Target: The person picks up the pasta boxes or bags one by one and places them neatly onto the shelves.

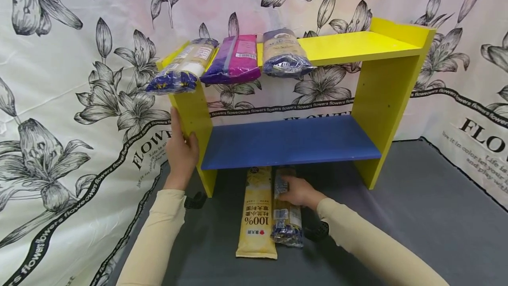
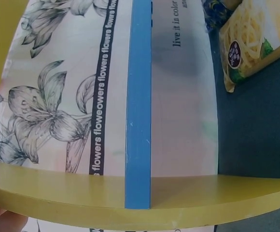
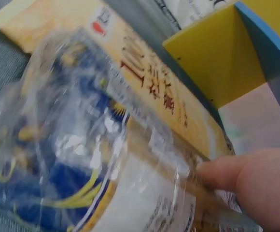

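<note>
My left hand (image 1: pixel 181 156) holds the left side panel (image 1: pixel 193 120) of a yellow-and-blue shelf; the left wrist view shows fingers (image 2: pixel 5 220) on the panel's outer side and a bit of a digit over its edge. My right hand (image 1: pixel 298 192) grips a clear-and-blue pasta packet (image 1: pixel 287 226) lying under the shelf; in the right wrist view its thumb (image 3: pixel 224 173) presses on the wrapper. Alongside lies a long yellow pasta packet (image 1: pixel 255 215), apart from both hands. Most of the right fingers are hidden.
On the yellow top board (image 1: pixel 345 47) lie a blue-and-clear packet (image 1: pixel 184 65), a pink-purple packet (image 1: pixel 234 58) and another blue-ended packet (image 1: pixel 285 52), all jutting over the front edge. A blue middle board (image 1: pixel 289 140) spans the shelf. Flowered cloth (image 1: pixel 99 114) hangs behind.
</note>
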`<state>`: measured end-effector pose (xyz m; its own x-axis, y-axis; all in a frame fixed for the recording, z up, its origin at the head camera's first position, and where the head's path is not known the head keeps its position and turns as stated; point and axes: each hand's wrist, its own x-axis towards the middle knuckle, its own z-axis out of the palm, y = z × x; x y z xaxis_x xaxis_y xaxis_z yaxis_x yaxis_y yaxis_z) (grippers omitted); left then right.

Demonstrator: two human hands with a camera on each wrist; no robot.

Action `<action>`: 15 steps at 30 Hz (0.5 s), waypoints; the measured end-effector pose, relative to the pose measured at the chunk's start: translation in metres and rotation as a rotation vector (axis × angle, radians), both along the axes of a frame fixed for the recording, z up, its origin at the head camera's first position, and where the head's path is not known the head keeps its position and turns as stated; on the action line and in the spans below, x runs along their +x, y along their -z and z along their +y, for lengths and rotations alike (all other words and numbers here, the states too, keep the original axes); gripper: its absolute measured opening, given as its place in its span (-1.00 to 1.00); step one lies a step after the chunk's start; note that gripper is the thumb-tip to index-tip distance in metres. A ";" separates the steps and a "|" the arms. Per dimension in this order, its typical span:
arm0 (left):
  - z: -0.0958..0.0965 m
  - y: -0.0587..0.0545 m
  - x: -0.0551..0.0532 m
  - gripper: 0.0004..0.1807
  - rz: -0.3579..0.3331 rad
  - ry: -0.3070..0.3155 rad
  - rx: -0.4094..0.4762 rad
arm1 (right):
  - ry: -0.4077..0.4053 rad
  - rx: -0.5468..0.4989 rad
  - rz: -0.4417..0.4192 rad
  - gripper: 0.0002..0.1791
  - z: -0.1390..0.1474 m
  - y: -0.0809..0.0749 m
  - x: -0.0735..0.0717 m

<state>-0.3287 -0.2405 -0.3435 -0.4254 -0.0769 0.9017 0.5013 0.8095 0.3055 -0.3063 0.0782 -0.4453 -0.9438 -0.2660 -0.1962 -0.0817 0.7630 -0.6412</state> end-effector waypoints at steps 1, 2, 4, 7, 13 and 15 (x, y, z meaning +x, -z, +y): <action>-0.001 0.000 0.000 -0.25 0.005 0.000 0.005 | 0.000 -0.002 0.002 -0.16 -0.001 -0.001 0.000; -0.001 0.000 0.000 -0.25 0.006 0.000 0.007 | 0.003 -0.009 -0.003 -0.16 -0.002 -0.002 0.000; -0.002 0.001 0.001 -0.25 0.009 0.004 0.010 | 0.017 -0.021 -0.023 -0.15 -0.003 -0.003 -0.001; -0.001 0.001 0.002 -0.26 0.002 0.009 0.004 | 0.048 -0.036 -0.065 -0.14 -0.004 -0.007 -0.002; 0.001 0.000 0.003 -0.26 0.012 0.020 0.010 | 0.079 -0.087 -0.105 -0.15 0.000 -0.008 -0.002; 0.001 0.000 0.002 -0.26 0.015 0.019 0.008 | 0.077 -0.093 -0.089 -0.15 0.003 -0.006 0.000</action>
